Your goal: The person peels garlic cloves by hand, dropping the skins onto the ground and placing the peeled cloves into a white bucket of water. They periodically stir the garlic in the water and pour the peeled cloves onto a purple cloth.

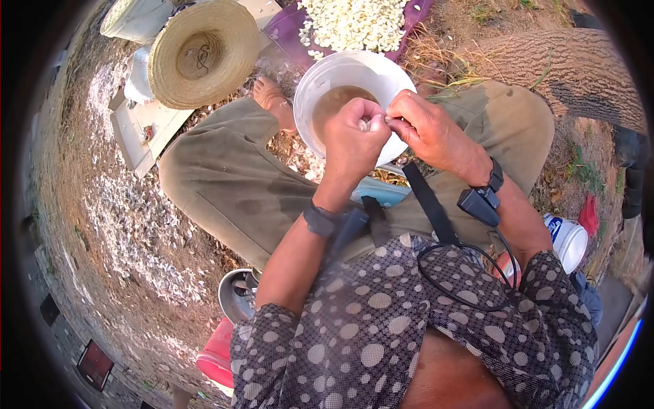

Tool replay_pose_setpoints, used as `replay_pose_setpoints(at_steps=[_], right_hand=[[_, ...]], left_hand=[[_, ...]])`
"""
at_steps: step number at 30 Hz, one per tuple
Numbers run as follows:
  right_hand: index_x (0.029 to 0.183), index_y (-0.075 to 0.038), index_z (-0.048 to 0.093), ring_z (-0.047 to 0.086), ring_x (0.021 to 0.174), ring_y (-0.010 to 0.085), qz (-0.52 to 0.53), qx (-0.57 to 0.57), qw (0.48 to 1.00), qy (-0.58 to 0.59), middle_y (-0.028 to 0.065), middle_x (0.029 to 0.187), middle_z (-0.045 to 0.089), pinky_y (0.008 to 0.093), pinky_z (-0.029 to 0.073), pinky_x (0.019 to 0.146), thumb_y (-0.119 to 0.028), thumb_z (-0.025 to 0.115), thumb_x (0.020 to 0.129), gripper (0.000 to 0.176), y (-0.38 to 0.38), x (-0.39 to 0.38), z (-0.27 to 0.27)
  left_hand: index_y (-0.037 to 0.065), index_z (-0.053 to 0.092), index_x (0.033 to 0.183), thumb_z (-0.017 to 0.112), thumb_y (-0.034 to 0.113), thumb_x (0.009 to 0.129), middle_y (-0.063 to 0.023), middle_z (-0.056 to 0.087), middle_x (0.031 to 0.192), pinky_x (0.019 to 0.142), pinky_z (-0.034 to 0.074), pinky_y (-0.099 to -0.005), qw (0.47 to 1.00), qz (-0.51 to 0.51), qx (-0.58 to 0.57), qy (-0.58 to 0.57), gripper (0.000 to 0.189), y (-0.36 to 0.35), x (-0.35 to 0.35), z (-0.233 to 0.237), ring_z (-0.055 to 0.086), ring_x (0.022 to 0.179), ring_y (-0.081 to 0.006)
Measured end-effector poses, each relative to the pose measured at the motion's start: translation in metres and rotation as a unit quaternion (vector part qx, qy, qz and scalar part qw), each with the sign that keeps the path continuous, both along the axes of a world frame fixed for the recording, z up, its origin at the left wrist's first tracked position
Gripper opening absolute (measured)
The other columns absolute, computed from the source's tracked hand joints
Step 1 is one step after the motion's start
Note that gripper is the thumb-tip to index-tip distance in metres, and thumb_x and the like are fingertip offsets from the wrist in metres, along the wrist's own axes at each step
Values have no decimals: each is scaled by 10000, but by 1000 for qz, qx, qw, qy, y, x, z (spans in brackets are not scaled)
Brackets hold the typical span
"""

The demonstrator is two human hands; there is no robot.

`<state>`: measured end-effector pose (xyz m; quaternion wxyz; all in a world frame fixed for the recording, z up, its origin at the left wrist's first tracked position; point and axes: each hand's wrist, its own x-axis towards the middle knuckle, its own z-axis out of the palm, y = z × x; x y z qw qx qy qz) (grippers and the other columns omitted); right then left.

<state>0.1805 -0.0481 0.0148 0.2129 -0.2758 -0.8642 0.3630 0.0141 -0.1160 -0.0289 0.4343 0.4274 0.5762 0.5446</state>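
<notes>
Both hands meet above a white bucket (308,85) that holds cloudy brownish water. My left hand (353,143) is closed, with a small pale garlic clove (364,125) showing between thumb and fingers. Fingertips of my right hand (429,131) pinch together right against the left thumb; what they grip is too small to make out. Beyond the bucket, a heap of peeled garlic cloves (354,24) lies on a purple cloth (285,28).
A straw hat (235,41) sits at the upper left near white buckets (139,20) and a cardboard piece (139,133). Papery skins (129,232) litter the ground. A log (558,71) lies at the right, a metal bowl (231,300) by the left hip.
</notes>
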Motion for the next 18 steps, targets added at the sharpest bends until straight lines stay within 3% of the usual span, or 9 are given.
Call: replay_pose_setpoints(at_steps=[5, 8, 12, 18], right_hand=[[1113, -23, 579, 641, 806, 151, -92, -149, 982, 71, 79, 938, 657, 318, 528, 723, -13, 620, 976, 144, -8, -7, 4], [1152, -9, 602, 627, 849, 80, -162, -234, 948, 144, 46, 923, 675, 275, 521, 738, -44, 600, 1002, 154, -7, -8, -12], [1147, 16, 633, 625, 850, 70, -202, -278, 924, 167, 32, 935, 685, 258, 518, 742, -40, 585, 1010, 156, -7, -8, -1], [1151, 9, 626, 643, 799, 98, -198, -133, 965, 111, 78, 911, 691, 279, 533, 711, -39, 599, 1002, 158, -16, -12, -3]], left_hand=[[48, 675, 1003, 649, 78, 957, -2, 667, 823, 541, 462, -203, 981, -9, -50, -186, 61, -1, 2, 11, 594, 668, -42], [69, 666, 1034, 632, 92, 966, -3, 664, 830, 502, 413, -198, 957, 11, -83, -278, 79, -2, -2, 13, 595, 660, -47], [78, 663, 1058, 634, 116, 977, 5, 658, 827, 486, 377, -184, 945, 23, -109, -306, 94, 0, -4, 18, 590, 651, -48], [56, 691, 1045, 687, 141, 960, 20, 662, 805, 490, 394, -184, 965, -5, -90, -246, 121, -2, 5, 20, 588, 649, -33]])
